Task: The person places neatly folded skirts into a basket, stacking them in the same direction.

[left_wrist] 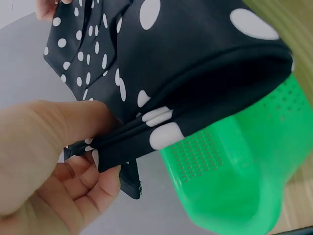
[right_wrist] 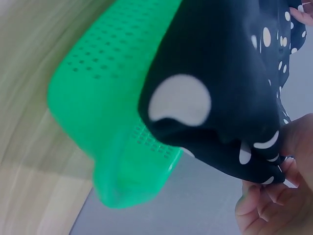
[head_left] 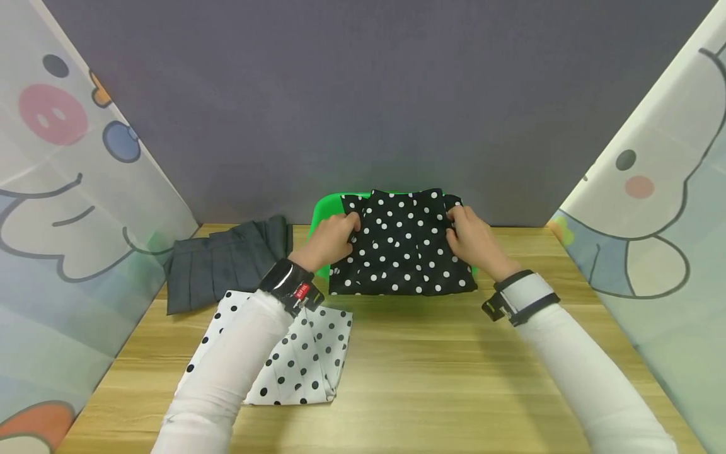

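A black cloth with white polka dots (head_left: 397, 246), pleated and folded, is held up over a green perforated basket (head_left: 324, 211). At its left edge my left hand (head_left: 331, 239) pinches the fabric between thumb and fingers; the left wrist view shows the folded layers (left_wrist: 132, 142) in that grip. The opposite edge is pinched by my right hand (head_left: 476, 239), with the thumb and fingertips on the cloth in the right wrist view. Most of the basket is hidden behind the cloth in the head view; its holed wall (right_wrist: 112, 54) shows in the right wrist view.
A white cloth with black dots (head_left: 306, 353) lies folded on the wooden table (head_left: 431, 378), partly under my left forearm. Behind it at the left lies a dark grey pleated cloth (head_left: 210, 271). A grey panel (head_left: 374, 94) rises behind the basket, with cartoon-printed sheets at both sides.
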### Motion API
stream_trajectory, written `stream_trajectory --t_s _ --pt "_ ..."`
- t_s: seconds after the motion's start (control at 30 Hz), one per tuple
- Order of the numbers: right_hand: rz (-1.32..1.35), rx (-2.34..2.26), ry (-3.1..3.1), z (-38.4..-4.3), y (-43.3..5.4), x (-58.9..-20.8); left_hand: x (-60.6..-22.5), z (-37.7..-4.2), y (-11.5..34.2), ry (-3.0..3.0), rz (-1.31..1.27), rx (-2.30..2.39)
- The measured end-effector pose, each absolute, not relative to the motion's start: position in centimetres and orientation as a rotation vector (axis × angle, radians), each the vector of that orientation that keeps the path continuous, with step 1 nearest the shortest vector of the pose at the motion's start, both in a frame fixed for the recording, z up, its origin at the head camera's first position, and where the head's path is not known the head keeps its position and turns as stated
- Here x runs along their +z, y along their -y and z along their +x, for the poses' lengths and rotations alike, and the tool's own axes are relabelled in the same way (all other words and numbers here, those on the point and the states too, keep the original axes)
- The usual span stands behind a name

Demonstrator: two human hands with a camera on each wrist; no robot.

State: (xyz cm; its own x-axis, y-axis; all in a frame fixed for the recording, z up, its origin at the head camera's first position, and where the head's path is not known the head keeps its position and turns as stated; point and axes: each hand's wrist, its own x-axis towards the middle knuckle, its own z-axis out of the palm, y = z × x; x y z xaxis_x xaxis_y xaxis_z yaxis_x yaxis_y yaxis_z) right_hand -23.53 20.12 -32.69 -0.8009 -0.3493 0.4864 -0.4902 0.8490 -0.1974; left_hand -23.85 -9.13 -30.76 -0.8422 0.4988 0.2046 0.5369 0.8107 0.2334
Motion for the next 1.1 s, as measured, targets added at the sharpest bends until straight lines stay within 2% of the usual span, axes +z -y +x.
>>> stream_trajectory --t_s 0.43,1.1 --pt "0.441 0.469 2.754 -26.6 -19.0 -30.9 -28.7 -27.1 9.3 2.919 -0.754 -0.333" --pt "0.324 0.432 3.006 -29.3 -17.8 -31.4 -31.8 -30.0 8.7 3.004 -0.609 -0.240"
